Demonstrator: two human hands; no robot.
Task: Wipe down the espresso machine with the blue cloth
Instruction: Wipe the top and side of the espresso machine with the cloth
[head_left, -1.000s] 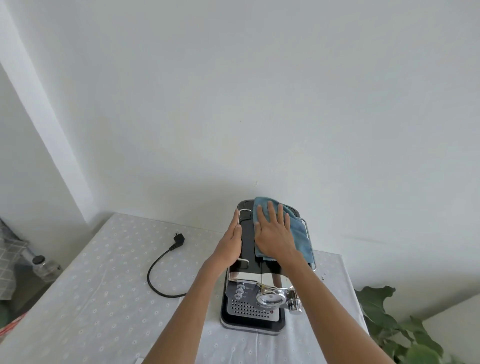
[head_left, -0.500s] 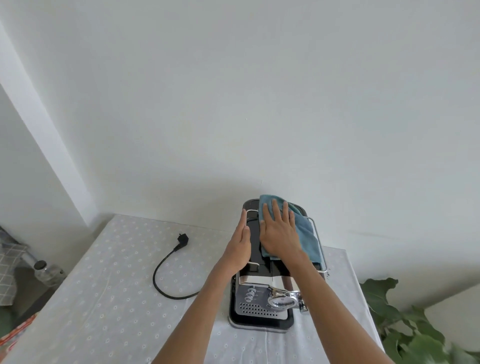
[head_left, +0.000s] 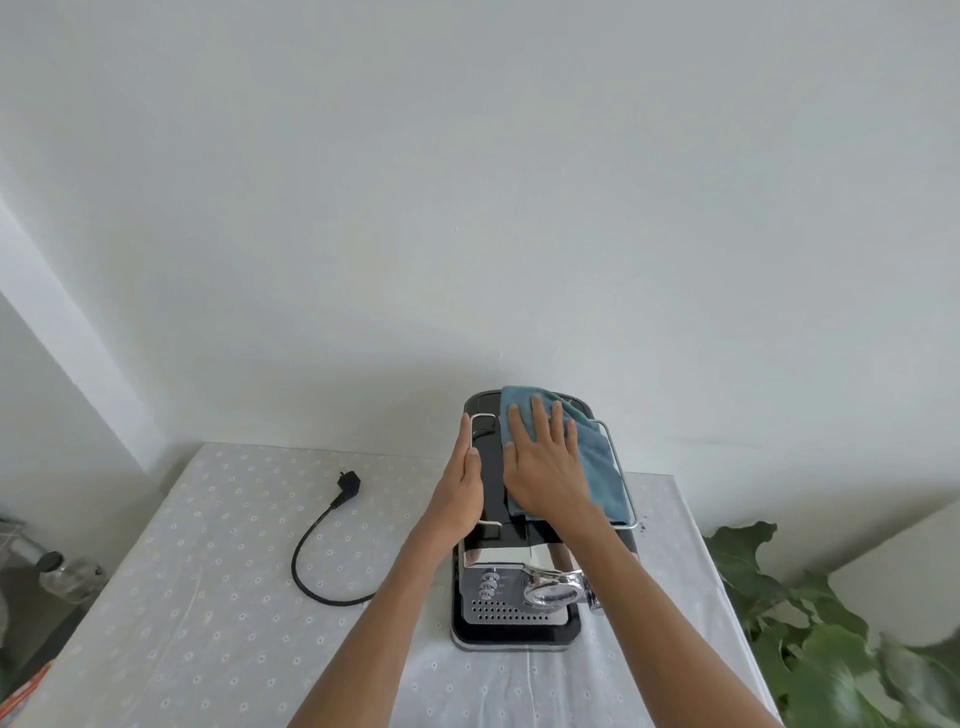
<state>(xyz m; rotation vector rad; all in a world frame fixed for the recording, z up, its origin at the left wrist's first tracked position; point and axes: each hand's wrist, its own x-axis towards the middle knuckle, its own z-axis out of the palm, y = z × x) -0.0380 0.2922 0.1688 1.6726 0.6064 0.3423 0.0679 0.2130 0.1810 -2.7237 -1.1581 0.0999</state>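
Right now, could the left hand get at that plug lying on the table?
Probably yes: the left hand rests on the espresso machine's left side, and only bare tablecloth lies between it and the plug.

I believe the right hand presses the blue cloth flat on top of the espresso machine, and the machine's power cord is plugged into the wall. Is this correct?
Not quite. The head view shows the power cord unplugged: its plug lies loose on the tablecloth, left of the espresso machine. The rest holds: the right hand presses the blue cloth flat on the machine's top.
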